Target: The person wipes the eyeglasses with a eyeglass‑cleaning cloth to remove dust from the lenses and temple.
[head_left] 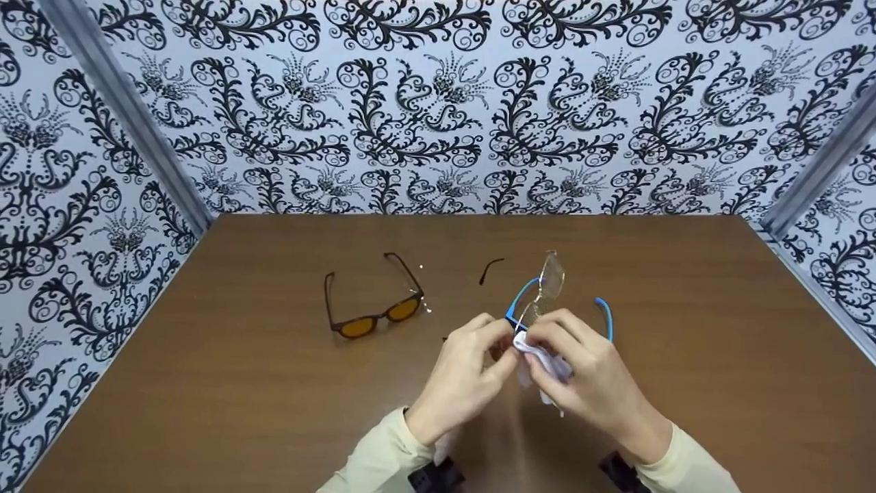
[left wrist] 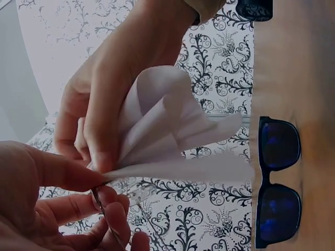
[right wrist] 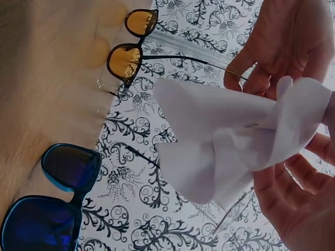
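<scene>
My left hand [head_left: 469, 370] pinches a thin metal part of a pair of clear-lensed eyeglasses [head_left: 553, 276], whose lenses stick up beyond my fingers. With thumb and fingers, my right hand [head_left: 592, 373] grips a white cleaning cloth [head_left: 547, 361], folded against the metal close to the left fingertips. The cloth [left wrist: 162, 115] fans out loosely in the left wrist view. In the right wrist view, the cloth [right wrist: 225, 136] hides much of the eyeglasses and some of my right fingers. Both hands are raised above the table, nearly touching each other.
Black-framed glasses with orange lenses [head_left: 376, 322] lie unfolded to the left. Blue-armed sunglasses [head_left: 607, 318] with dark lenses are behind my hands, partly covered. Between them is a thin black-tipped temple [head_left: 488, 270] with bright glints nearby. Patterned walls [head_left: 445, 103] border the brown table [head_left: 239, 397].
</scene>
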`<state>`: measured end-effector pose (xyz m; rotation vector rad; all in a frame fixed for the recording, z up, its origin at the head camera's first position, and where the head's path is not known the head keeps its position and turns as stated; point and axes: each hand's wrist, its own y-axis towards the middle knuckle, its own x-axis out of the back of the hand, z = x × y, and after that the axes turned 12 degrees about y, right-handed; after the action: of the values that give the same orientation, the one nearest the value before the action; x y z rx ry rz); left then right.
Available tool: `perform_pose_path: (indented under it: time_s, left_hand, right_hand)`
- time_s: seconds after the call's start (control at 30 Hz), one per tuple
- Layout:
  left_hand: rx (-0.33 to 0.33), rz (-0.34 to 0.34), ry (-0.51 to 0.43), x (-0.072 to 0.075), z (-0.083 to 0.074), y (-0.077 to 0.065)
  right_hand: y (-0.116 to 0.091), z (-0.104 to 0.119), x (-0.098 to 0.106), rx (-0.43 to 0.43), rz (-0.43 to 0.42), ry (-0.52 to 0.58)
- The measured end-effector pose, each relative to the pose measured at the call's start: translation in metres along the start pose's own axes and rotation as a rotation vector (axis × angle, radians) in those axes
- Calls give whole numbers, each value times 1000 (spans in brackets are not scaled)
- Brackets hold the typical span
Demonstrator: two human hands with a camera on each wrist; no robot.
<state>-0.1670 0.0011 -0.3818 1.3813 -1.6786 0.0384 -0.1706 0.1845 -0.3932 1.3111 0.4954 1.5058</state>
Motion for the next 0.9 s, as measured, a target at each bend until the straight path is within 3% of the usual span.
perform_pose_path:
  time_s: [0.2,0.3,0.4,0.63,0.9]
  left_hand:
    - [-31,-16,-2,2,8,-3]
    - [-55,-12,3,1,7,-1]
    - [-69,-12,-4,-2,6,5]
    - [-89,-71,-40,-1,10,7]
    - [-122,-84,-32,-8,11,-1]
  right_hand:
    - [1,-15,4,-99,-22,-18]
    - [9,-16,5,-107,-50,-28]
    - [16,-12,3,-64,-63,-31]
    - [11,-9,-4,155,9,-40]
    - [3,-21,-7,112,-179,-67]
